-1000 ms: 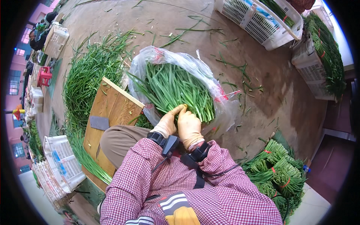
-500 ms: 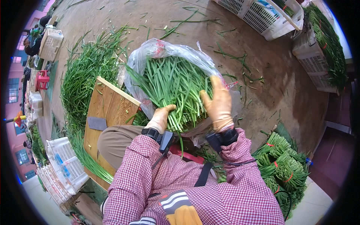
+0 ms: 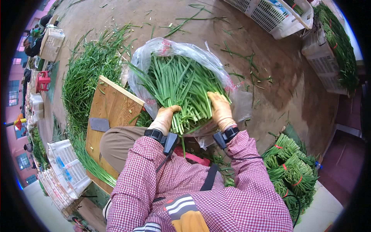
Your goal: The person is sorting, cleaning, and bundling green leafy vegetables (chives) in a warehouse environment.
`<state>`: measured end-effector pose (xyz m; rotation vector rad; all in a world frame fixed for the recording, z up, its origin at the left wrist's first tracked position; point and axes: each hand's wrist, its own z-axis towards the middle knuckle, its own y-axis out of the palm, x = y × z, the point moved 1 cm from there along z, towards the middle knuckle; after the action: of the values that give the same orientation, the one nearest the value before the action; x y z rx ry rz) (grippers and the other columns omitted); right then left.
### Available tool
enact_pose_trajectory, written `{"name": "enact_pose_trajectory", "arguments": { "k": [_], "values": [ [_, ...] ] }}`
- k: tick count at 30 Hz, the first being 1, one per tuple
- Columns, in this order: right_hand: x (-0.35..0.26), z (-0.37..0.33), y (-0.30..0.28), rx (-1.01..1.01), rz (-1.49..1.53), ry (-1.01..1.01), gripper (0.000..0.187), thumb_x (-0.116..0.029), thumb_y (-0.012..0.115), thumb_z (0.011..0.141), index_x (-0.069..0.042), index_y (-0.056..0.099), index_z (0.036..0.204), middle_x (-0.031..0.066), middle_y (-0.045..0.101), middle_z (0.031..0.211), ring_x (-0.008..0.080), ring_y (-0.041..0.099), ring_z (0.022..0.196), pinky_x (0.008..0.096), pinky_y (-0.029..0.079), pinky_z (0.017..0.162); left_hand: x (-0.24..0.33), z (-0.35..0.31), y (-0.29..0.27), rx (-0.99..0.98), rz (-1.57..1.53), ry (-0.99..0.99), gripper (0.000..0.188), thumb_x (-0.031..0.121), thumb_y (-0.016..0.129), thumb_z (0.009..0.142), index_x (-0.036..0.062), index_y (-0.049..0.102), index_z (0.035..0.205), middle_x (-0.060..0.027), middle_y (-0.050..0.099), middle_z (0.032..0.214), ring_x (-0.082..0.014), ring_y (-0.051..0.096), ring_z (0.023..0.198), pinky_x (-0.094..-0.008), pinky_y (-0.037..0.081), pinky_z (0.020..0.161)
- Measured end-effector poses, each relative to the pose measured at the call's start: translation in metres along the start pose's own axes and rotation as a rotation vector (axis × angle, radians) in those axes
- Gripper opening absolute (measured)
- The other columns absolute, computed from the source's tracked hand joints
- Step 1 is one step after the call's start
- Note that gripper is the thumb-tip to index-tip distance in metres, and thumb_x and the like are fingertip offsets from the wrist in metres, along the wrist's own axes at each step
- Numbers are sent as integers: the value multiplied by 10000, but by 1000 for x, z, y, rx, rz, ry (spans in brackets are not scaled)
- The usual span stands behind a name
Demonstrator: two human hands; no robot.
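Note:
A clear plastic bag [image 3: 141,63] lies open in front of me, filled with garlic chives [image 3: 170,77] whose pale stem ends point towards me. My left hand [image 3: 165,118], in a tan glove, is closed round a bunch at the near left, its thumb across the stems. On the right side of the pile, my right hand [image 3: 220,110], gloved too, has its fingers curled over more chives, just inside the bag's edge. Some of its fingertips are hidden among the leaves.
Left of the bag are a wooden board [image 3: 112,102] with a grey flat piece [image 3: 99,124] and a heap of loose chives [image 3: 91,77]. Red-tied bundles [image 3: 290,162] lie at the lower right. White crates [image 3: 266,19] stand at the far right, another crate [image 3: 69,168] at left.
My right hand has come down from the bag's right rim, inward onto the chives, and its spread fingers have closed. The left hand keeps its hold on the stems.

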<state>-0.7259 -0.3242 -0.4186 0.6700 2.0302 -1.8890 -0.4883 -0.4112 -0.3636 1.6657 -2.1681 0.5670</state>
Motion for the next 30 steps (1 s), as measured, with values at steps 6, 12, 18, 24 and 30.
{"name": "enact_pose_trajectory", "arguments": {
  "k": [6, 12, 18, 24, 30],
  "values": [
    [-32, -12, -40, 351, 92, -12, 414, -58, 626, 901, -61, 613, 1315, 177, 711, 1157, 298, 700, 1006, 389, 579, 899, -11, 15, -2, 12, -84, -53, 369, 211, 765, 856, -56, 666, 1090, -138, 714, 925, -252, 700, 698, -404, 611, 601],
    [-87, -33, 0, -345, 431, 434, 486, -416, 593, 1001, -50, 631, 1319, 183, 730, 1158, 247, 734, 1002, 334, 564, 878, -8, 11, -1, -32, -88, -57, 285, 224, 730, 878, 1, 684, 1050, -108, 708, 827, -247, 678, 641, -395, 590, 567],
    [-128, -29, 39, -172, 560, 304, 367, -336, 465, 1018, -20, 623, 1118, 264, 713, 969, 455, 683, 887, 533, 550, 795, 1, -5, -5, -103, -115, -63, 264, 246, 770, 868, 48, 718, 1034, -58, 713, 841, -206, 668, 670, -346, 576, 635],
    [-154, -29, -12, -325, 93, 23, 365, -299, 476, 1005, 34, 619, 1043, 137, 728, 737, 343, 721, 664, 457, 572, 590, 0, 3, -13, -232, -173, -196, 224, 185, 726, 923, 16, 704, 1068, -93, 735, 869, -214, 709, 736, -361, 600, 687],
    [-106, 1, -67, 61, 18, -60, 779, -341, 771, 847, -49, 439, 1489, 185, 653, 1275, 314, 650, 1165, 448, 519, 960, -13, 13, -17, -242, -241, -128, 354, 158, 780, 839, -60, 694, 1105, -157, 740, 978, -266, 701, 781, -389, 574, 682]
  ]
}}
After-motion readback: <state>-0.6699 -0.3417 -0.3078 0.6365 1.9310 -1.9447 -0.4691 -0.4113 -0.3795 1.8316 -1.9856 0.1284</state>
